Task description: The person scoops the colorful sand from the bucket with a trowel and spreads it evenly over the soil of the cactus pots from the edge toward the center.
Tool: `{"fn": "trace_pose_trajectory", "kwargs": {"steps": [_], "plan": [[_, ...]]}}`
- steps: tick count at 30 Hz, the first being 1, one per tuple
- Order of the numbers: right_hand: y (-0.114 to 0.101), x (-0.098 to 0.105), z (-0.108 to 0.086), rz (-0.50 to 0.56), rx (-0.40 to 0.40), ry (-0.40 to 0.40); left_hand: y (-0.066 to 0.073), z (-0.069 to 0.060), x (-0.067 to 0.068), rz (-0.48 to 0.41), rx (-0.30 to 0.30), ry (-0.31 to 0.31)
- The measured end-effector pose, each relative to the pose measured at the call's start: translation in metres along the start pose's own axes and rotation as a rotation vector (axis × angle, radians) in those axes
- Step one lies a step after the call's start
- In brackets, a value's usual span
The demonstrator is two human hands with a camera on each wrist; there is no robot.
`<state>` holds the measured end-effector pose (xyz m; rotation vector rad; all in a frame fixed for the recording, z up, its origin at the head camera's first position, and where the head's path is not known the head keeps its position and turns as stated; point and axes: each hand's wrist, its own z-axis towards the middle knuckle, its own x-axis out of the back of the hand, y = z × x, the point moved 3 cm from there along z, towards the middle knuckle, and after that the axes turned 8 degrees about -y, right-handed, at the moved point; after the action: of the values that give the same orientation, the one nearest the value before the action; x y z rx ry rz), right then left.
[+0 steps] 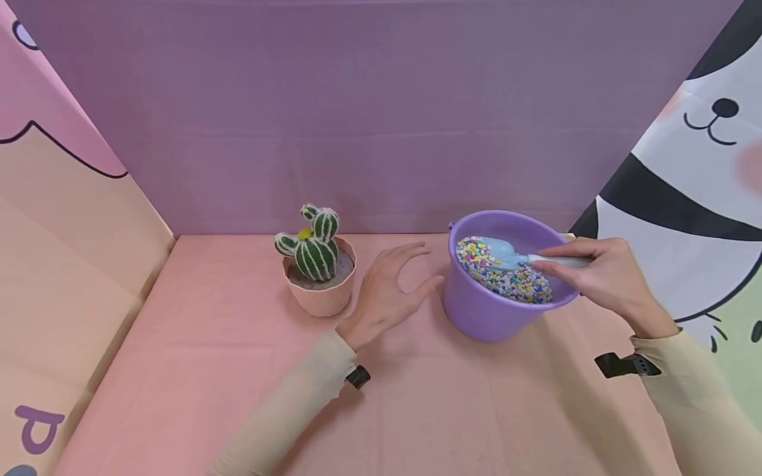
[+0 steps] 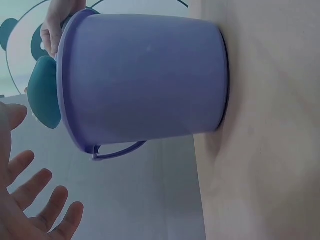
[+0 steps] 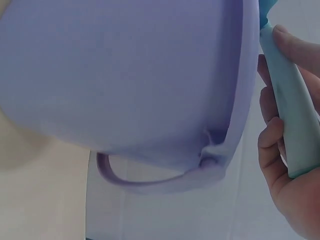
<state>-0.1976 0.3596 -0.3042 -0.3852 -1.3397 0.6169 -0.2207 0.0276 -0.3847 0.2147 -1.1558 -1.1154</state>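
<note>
A purple bucket [image 1: 488, 320] stands on the table, holding many small multicoloured beads [image 1: 518, 285]. My right hand [image 1: 607, 274] grips the pale handle of a light blue toy shovel [image 1: 503, 254] over the bucket's right rim. The shovel's blade is at the beads, and some lie at its left edge. In the right wrist view, fingers curl round the shovel handle [image 3: 290, 110]. My left hand [image 1: 389, 287] hovers with spread fingers just left of the bucket, touching nothing. The left wrist view has the blade [image 2: 45, 95] showing above the bucket's rim.
A potted cactus [image 1: 315, 258] in a pink pot [image 1: 321, 301] stands left of my left hand. The pink cloth-covered table [image 1: 238, 370] meets a purple backdrop [image 1: 381, 119] behind. A panda-printed panel [image 1: 714, 205] rises on the right. The bucket's handle [image 3: 145, 186] hangs down its side.
</note>
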Motion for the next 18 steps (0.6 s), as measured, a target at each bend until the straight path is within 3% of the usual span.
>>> {"fn": "trace_pose_trajectory", "kwargs": {"steps": [8, 18], "plan": [[-0.008, -0.011, 0.005, 0.07, 0.028, 0.044, -0.009, -0.006, 0.012, -0.001, -0.024, 0.017], [-0.021, -0.021, 0.013, 0.055, 0.029, 0.04, -0.016, -0.016, 0.032, 0.029, -0.043, 0.094]]}}
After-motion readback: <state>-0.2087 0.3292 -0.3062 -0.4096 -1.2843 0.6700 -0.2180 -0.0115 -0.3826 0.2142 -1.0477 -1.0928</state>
